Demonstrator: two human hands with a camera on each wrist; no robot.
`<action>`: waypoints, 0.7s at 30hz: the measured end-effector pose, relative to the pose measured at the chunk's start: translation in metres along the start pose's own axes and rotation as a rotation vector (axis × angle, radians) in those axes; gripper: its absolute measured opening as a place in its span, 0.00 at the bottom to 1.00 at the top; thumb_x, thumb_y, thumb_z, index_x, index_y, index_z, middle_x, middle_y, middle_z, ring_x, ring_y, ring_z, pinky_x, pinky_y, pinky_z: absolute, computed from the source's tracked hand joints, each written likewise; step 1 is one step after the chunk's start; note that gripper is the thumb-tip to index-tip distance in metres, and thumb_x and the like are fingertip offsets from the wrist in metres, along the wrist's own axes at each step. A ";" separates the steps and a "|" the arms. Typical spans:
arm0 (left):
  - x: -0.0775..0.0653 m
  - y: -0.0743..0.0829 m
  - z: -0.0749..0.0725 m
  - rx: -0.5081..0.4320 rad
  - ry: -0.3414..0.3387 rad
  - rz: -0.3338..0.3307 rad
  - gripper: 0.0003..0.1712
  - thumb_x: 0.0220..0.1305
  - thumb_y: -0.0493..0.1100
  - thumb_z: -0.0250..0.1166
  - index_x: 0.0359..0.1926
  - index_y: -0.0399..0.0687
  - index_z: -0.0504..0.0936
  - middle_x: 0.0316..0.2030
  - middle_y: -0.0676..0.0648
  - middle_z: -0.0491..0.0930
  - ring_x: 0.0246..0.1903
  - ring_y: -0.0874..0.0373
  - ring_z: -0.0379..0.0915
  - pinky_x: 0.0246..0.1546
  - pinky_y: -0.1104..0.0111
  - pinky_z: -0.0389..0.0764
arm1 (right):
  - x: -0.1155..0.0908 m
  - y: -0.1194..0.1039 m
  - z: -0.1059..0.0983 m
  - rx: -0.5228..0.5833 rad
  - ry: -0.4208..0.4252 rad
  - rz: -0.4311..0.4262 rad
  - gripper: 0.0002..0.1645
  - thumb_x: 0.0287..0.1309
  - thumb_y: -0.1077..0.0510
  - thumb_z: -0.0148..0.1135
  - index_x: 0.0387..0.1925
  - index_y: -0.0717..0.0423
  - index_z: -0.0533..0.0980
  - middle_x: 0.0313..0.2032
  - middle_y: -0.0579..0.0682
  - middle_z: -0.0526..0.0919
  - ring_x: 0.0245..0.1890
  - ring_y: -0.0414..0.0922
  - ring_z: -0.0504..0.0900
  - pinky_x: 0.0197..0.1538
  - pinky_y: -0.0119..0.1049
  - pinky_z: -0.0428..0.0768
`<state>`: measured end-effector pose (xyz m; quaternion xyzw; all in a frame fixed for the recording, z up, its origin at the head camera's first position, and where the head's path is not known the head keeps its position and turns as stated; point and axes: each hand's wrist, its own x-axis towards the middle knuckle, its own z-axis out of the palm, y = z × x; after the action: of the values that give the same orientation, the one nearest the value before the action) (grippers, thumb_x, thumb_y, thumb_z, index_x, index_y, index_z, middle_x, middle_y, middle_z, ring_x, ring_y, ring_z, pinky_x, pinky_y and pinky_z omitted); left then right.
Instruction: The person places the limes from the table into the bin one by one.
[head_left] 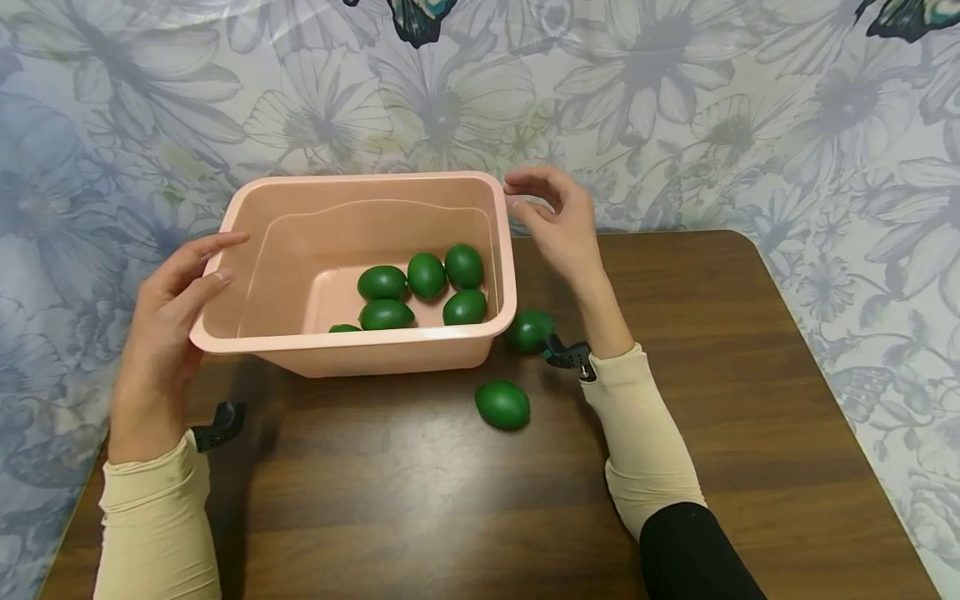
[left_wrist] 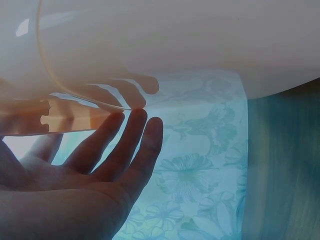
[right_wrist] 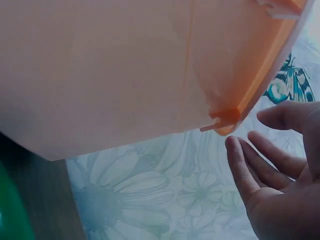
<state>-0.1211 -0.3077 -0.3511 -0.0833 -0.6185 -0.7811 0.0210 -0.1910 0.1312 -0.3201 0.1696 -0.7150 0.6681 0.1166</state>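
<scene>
A pink plastic bin (head_left: 352, 357) is tilted, its opening toward the head camera. Several smooth, dark green, lime-like fruits (head_left: 426, 277) lie inside, one mostly hidden behind the near rim. My left hand (head_left: 168, 317) holds the bin's left rim, thumb over it; in the left wrist view the fingers (left_wrist: 136, 137) reach under the rim against the outer wall. At the far right corner is my right hand (head_left: 558, 217), fingers bent loosely. The right wrist view shows its fingertips (right_wrist: 233, 145) close beside the bin's rim (right_wrist: 262, 75), with no grip around it.
Two more green fruits lie on the brown wooden table: one (head_left: 502, 405) in front of the bin, another (head_left: 531, 332) by its right side, near the right wrist's black camera mount (head_left: 566, 353). Behind the table hangs a flower-patterned cloth (head_left: 652, 100).
</scene>
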 end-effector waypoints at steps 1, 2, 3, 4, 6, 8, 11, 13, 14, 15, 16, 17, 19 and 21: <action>0.000 0.000 0.000 -0.003 -0.002 0.001 0.26 0.77 0.28 0.56 0.72 0.31 0.71 0.64 0.38 0.76 0.43 0.55 0.89 0.30 0.66 0.90 | -0.001 0.001 -0.002 -0.003 -0.008 0.012 0.18 0.67 0.71 0.63 0.56 0.76 0.78 0.55 0.71 0.82 0.58 0.63 0.82 0.57 0.38 0.86; 0.000 0.001 0.000 -0.003 -0.001 0.001 0.25 0.77 0.28 0.56 0.72 0.31 0.71 0.64 0.39 0.76 0.43 0.55 0.89 0.30 0.65 0.90 | -0.002 0.002 -0.004 -0.003 -0.016 0.022 0.18 0.67 0.71 0.64 0.56 0.76 0.78 0.56 0.71 0.82 0.58 0.64 0.82 0.58 0.38 0.86; 0.000 0.001 0.000 -0.003 0.001 0.002 0.25 0.77 0.28 0.56 0.72 0.31 0.71 0.64 0.38 0.76 0.43 0.55 0.89 0.30 0.65 0.90 | -0.002 0.003 -0.006 -0.003 -0.024 0.031 0.19 0.67 0.70 0.64 0.57 0.76 0.78 0.56 0.71 0.82 0.58 0.64 0.82 0.59 0.39 0.86; 0.000 0.002 0.000 -0.005 0.002 0.002 0.25 0.77 0.28 0.56 0.72 0.31 0.71 0.64 0.38 0.76 0.43 0.55 0.89 0.30 0.65 0.90 | -0.002 0.004 -0.008 0.000 -0.031 0.038 0.19 0.67 0.70 0.64 0.57 0.75 0.78 0.56 0.71 0.82 0.58 0.64 0.82 0.60 0.40 0.85; 0.000 0.002 0.000 -0.008 -0.001 0.001 0.25 0.77 0.28 0.55 0.72 0.30 0.71 0.64 0.39 0.76 0.44 0.55 0.89 0.31 0.65 0.90 | -0.003 0.006 -0.011 0.003 -0.036 0.047 0.19 0.68 0.70 0.65 0.57 0.75 0.78 0.56 0.70 0.82 0.58 0.63 0.83 0.61 0.40 0.85; 0.000 0.002 0.000 -0.015 -0.005 -0.004 0.26 0.77 0.28 0.55 0.73 0.30 0.71 0.64 0.38 0.76 0.44 0.55 0.89 0.31 0.65 0.90 | -0.003 0.008 -0.013 0.003 -0.040 0.043 0.19 0.68 0.70 0.65 0.57 0.75 0.78 0.56 0.71 0.83 0.58 0.63 0.84 0.61 0.41 0.85; -0.001 0.001 0.000 -0.018 -0.011 -0.010 0.26 0.77 0.28 0.55 0.73 0.30 0.70 0.64 0.38 0.76 0.44 0.54 0.89 0.31 0.65 0.90 | -0.004 0.012 -0.016 -0.024 -0.045 0.036 0.18 0.67 0.70 0.66 0.56 0.76 0.79 0.55 0.72 0.83 0.56 0.60 0.85 0.62 0.39 0.85; -0.001 0.001 0.000 -0.014 -0.007 -0.011 0.26 0.77 0.28 0.55 0.73 0.30 0.70 0.64 0.38 0.76 0.43 0.54 0.89 0.31 0.65 0.90 | -0.005 0.014 -0.018 -0.034 -0.050 0.032 0.18 0.68 0.71 0.65 0.57 0.76 0.78 0.54 0.73 0.83 0.56 0.59 0.86 0.60 0.40 0.85; -0.001 0.001 0.000 -0.011 -0.005 -0.009 0.26 0.77 0.28 0.55 0.73 0.30 0.71 0.64 0.38 0.76 0.43 0.54 0.89 0.31 0.65 0.90 | -0.005 0.014 -0.020 -0.036 -0.056 0.033 0.19 0.68 0.71 0.65 0.57 0.76 0.78 0.54 0.73 0.83 0.56 0.59 0.86 0.60 0.40 0.86; -0.001 0.001 0.000 -0.007 -0.002 -0.008 0.26 0.77 0.28 0.55 0.73 0.30 0.71 0.64 0.38 0.76 0.43 0.54 0.89 0.31 0.65 0.90 | -0.005 0.015 -0.021 -0.042 -0.062 0.034 0.19 0.68 0.71 0.65 0.57 0.76 0.78 0.54 0.73 0.83 0.56 0.59 0.86 0.59 0.40 0.86; -0.001 0.000 0.000 -0.005 -0.001 -0.008 0.26 0.77 0.28 0.55 0.73 0.31 0.71 0.63 0.38 0.77 0.43 0.55 0.89 0.31 0.65 0.90 | -0.006 0.016 -0.022 -0.043 -0.069 0.037 0.19 0.68 0.71 0.64 0.58 0.76 0.78 0.53 0.74 0.83 0.56 0.59 0.85 0.59 0.40 0.86; -0.001 0.000 0.000 -0.005 -0.001 -0.007 0.26 0.77 0.28 0.55 0.73 0.31 0.71 0.63 0.38 0.77 0.43 0.55 0.89 0.31 0.65 0.90 | -0.006 0.017 -0.024 -0.043 -0.078 0.040 0.19 0.68 0.70 0.64 0.58 0.76 0.78 0.53 0.74 0.84 0.56 0.60 0.85 0.58 0.41 0.86; -0.001 0.000 0.000 -0.008 -0.002 -0.004 0.26 0.77 0.28 0.55 0.73 0.30 0.71 0.62 0.38 0.77 0.42 0.55 0.90 0.31 0.65 0.90 | -0.006 0.018 -0.027 -0.053 -0.099 0.049 0.19 0.68 0.70 0.64 0.58 0.76 0.78 0.53 0.74 0.84 0.57 0.61 0.84 0.59 0.41 0.86; 0.000 -0.001 0.000 -0.012 -0.004 -0.001 0.26 0.77 0.28 0.55 0.72 0.30 0.71 0.62 0.38 0.78 0.42 0.55 0.90 0.30 0.65 0.90 | -0.006 0.020 -0.030 -0.062 -0.119 0.055 0.19 0.68 0.70 0.65 0.58 0.76 0.78 0.54 0.74 0.83 0.58 0.63 0.84 0.61 0.43 0.84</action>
<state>-0.1210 -0.3071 -0.3517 -0.0846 -0.6137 -0.7848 0.0190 -0.1957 0.1621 -0.3382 0.1858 -0.7455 0.6372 0.0606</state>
